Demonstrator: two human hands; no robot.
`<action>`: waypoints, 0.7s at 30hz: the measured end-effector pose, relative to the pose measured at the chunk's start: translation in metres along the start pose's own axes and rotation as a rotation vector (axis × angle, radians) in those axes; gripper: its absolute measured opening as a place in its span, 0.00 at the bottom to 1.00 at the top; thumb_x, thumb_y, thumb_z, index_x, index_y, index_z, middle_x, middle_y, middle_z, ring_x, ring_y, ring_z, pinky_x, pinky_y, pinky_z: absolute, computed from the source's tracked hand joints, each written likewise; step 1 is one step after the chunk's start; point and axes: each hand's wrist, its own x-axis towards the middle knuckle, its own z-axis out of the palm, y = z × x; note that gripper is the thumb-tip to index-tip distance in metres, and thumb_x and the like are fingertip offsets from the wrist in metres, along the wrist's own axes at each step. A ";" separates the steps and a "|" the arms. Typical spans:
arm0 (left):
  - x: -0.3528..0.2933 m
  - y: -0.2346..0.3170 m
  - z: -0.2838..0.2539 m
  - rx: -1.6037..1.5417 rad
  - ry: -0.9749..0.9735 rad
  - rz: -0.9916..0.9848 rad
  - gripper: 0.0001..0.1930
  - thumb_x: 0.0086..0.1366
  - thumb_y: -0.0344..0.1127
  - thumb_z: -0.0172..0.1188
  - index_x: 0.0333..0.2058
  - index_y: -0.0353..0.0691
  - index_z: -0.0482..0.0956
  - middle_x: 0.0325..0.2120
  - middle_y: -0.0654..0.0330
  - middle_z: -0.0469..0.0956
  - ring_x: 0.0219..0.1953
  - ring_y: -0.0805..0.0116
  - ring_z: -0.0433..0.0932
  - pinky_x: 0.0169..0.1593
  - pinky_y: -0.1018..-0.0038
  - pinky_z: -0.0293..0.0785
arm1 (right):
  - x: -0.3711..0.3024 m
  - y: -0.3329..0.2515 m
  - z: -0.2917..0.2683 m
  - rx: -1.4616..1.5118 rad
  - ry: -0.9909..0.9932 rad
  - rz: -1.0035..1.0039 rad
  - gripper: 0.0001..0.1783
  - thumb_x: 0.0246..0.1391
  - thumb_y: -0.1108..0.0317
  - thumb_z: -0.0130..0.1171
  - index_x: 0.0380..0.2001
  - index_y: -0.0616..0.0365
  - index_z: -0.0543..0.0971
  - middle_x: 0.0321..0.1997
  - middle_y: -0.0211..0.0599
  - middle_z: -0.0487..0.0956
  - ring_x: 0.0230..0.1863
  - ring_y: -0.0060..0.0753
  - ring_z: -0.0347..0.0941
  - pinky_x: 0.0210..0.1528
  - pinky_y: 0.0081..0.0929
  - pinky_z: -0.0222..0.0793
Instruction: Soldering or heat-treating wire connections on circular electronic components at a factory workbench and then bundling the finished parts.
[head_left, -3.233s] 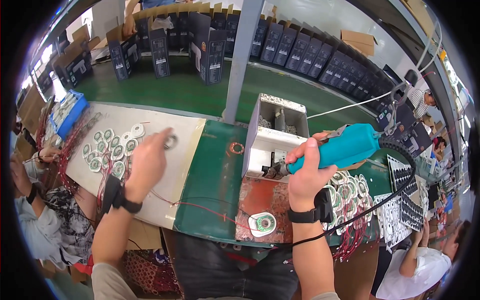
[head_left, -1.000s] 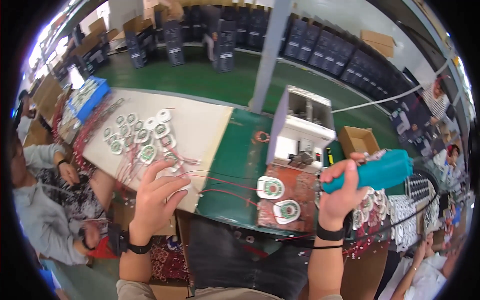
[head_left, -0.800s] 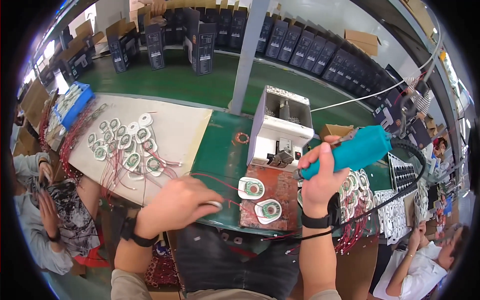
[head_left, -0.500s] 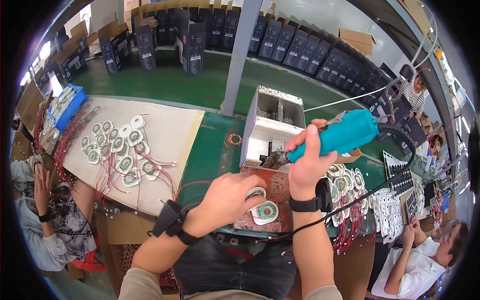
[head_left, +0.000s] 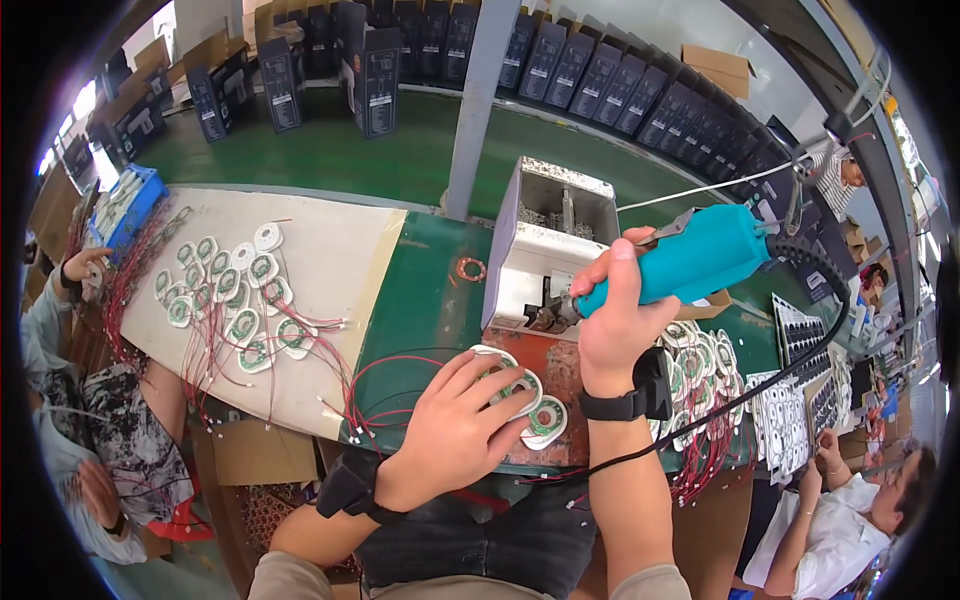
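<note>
My right hand (head_left: 622,335) is wrapped round a teal electric screwdriver (head_left: 705,255). The tool's tip end is by a small metal fitting (head_left: 545,312) at the front of a white screw box (head_left: 530,258). My left hand (head_left: 450,425) lies with fingers spread over a white round part (head_left: 492,352) carrying a green circuit board, which the fingers partly cover. Just right of it, a second white part with a green ring board (head_left: 545,424) rests on a worn red-brown plate (head_left: 563,368). Red and black wires (head_left: 375,385) trail left from under my left hand.
Several wired white parts (head_left: 240,325) lie on a pale board at left, more (head_left: 695,365) at right. A copper-coloured ring (head_left: 470,270) sits on the green bench. Behind stand dark cartons (head_left: 375,85) and a metal post (head_left: 470,120). People sit on both sides; the screwdriver's cable (head_left: 745,385) crosses my right forearm.
My left hand has spread its fingers, which were curled over the parts. The second part has shifted slightly right. My right hand still holds the screwdriver by the screw box.
</note>
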 end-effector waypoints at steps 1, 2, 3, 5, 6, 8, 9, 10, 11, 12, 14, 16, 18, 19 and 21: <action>0.000 0.000 -0.001 0.000 -0.011 -0.001 0.14 0.54 0.35 0.67 0.41 0.43 0.82 0.46 0.59 0.77 0.53 0.52 0.72 0.61 0.54 0.67 | 0.001 0.001 0.000 -0.002 0.000 0.000 0.13 0.61 0.71 0.53 0.45 0.67 0.70 0.17 0.32 0.69 0.16 0.26 0.66 0.21 0.27 0.65; 0.000 0.000 -0.002 -0.002 -0.011 -0.004 0.14 0.54 0.35 0.67 0.41 0.43 0.82 0.46 0.59 0.77 0.53 0.52 0.72 0.61 0.54 0.67 | 0.000 0.002 0.000 0.006 -0.008 -0.004 0.13 0.61 0.70 0.53 0.45 0.67 0.70 0.17 0.32 0.69 0.16 0.26 0.66 0.21 0.27 0.65; 0.000 0.001 -0.003 0.019 -0.022 -0.004 0.14 0.55 0.36 0.66 0.41 0.44 0.82 0.46 0.59 0.77 0.54 0.51 0.72 0.62 0.54 0.66 | 0.000 0.002 0.000 0.015 -0.016 -0.008 0.13 0.61 0.70 0.53 0.45 0.67 0.71 0.17 0.32 0.69 0.16 0.26 0.66 0.21 0.27 0.65; 0.001 0.001 -0.004 0.040 -0.031 -0.006 0.14 0.56 0.36 0.66 0.42 0.44 0.82 0.47 0.59 0.77 0.55 0.51 0.71 0.62 0.53 0.65 | 0.000 0.002 0.000 0.007 -0.027 0.004 0.12 0.61 0.70 0.53 0.44 0.67 0.71 0.18 0.32 0.69 0.16 0.26 0.66 0.21 0.26 0.65; 0.001 0.001 -0.005 0.035 -0.051 -0.015 0.15 0.55 0.36 0.67 0.43 0.45 0.82 0.48 0.59 0.77 0.56 0.50 0.71 0.62 0.52 0.65 | 0.000 0.001 0.000 0.000 -0.036 0.012 0.12 0.61 0.70 0.54 0.43 0.67 0.71 0.18 0.32 0.69 0.16 0.26 0.66 0.21 0.26 0.65; 0.001 0.001 -0.005 0.031 -0.069 -0.027 0.16 0.55 0.36 0.67 0.44 0.46 0.83 0.49 0.59 0.78 0.56 0.49 0.71 0.62 0.51 0.65 | -0.002 0.003 -0.002 0.006 -0.045 0.008 0.11 0.62 0.69 0.54 0.43 0.67 0.71 0.18 0.32 0.69 0.16 0.26 0.66 0.21 0.26 0.65; 0.000 0.001 -0.004 0.028 -0.066 -0.025 0.16 0.56 0.36 0.67 0.44 0.46 0.83 0.49 0.59 0.78 0.56 0.49 0.71 0.62 0.51 0.65 | -0.003 0.004 -0.003 0.011 -0.052 0.003 0.11 0.62 0.69 0.54 0.43 0.66 0.71 0.18 0.32 0.69 0.17 0.25 0.65 0.21 0.26 0.65; 0.000 0.002 -0.004 0.025 -0.062 -0.024 0.16 0.56 0.36 0.66 0.45 0.46 0.83 0.49 0.59 0.78 0.57 0.49 0.71 0.63 0.51 0.65 | -0.002 0.004 -0.004 0.011 -0.055 0.004 0.11 0.62 0.69 0.54 0.43 0.66 0.71 0.18 0.32 0.69 0.17 0.25 0.65 0.21 0.26 0.65; -0.001 0.002 -0.004 0.026 -0.060 -0.026 0.16 0.56 0.36 0.66 0.45 0.46 0.83 0.49 0.59 0.78 0.57 0.49 0.71 0.63 0.51 0.65 | -0.002 0.005 -0.005 0.004 -0.070 0.004 0.11 0.62 0.69 0.54 0.43 0.66 0.71 0.18 0.32 0.68 0.17 0.25 0.66 0.20 0.26 0.64; -0.001 0.002 -0.003 0.028 -0.055 -0.028 0.15 0.57 0.36 0.66 0.45 0.46 0.82 0.49 0.59 0.78 0.57 0.49 0.71 0.63 0.51 0.64 | -0.002 0.005 -0.004 -0.003 -0.085 0.004 0.11 0.62 0.69 0.54 0.43 0.65 0.71 0.19 0.32 0.68 0.17 0.25 0.66 0.20 0.26 0.64; -0.002 0.001 -0.003 0.029 -0.046 -0.029 0.15 0.57 0.36 0.66 0.45 0.45 0.82 0.49 0.59 0.78 0.57 0.49 0.71 0.63 0.52 0.64 | -0.003 0.000 -0.001 0.000 -0.077 0.034 0.10 0.62 0.69 0.54 0.42 0.64 0.71 0.19 0.31 0.68 0.17 0.25 0.66 0.20 0.26 0.64; -0.003 -0.001 -0.001 0.004 -0.034 -0.033 0.15 0.57 0.36 0.66 0.44 0.45 0.83 0.49 0.60 0.78 0.57 0.50 0.71 0.63 0.52 0.64 | -0.006 -0.007 0.000 0.000 -0.071 0.062 0.09 0.61 0.70 0.54 0.42 0.63 0.71 0.19 0.31 0.68 0.17 0.25 0.65 0.19 0.26 0.64; -0.003 -0.001 -0.001 -0.003 -0.023 -0.040 0.14 0.56 0.35 0.66 0.43 0.45 0.83 0.49 0.60 0.78 0.57 0.50 0.71 0.63 0.52 0.64 | -0.018 -0.017 -0.005 0.072 -0.035 0.180 0.09 0.61 0.71 0.53 0.42 0.62 0.69 0.19 0.31 0.68 0.16 0.24 0.64 0.19 0.27 0.65; -0.004 -0.001 -0.001 -0.008 -0.018 -0.044 0.14 0.56 0.35 0.66 0.43 0.45 0.84 0.49 0.60 0.78 0.57 0.51 0.71 0.63 0.52 0.64 | -0.024 -0.024 -0.006 0.068 -0.040 0.180 0.09 0.61 0.71 0.53 0.42 0.62 0.69 0.19 0.31 0.68 0.16 0.24 0.64 0.19 0.27 0.65; -0.004 -0.001 -0.002 -0.014 -0.015 -0.053 0.14 0.56 0.35 0.66 0.42 0.45 0.84 0.48 0.60 0.78 0.57 0.51 0.71 0.63 0.52 0.65 | -0.036 -0.036 -0.007 0.045 -0.033 0.205 0.10 0.60 0.71 0.53 0.43 0.61 0.68 0.18 0.31 0.67 0.15 0.24 0.63 0.19 0.27 0.65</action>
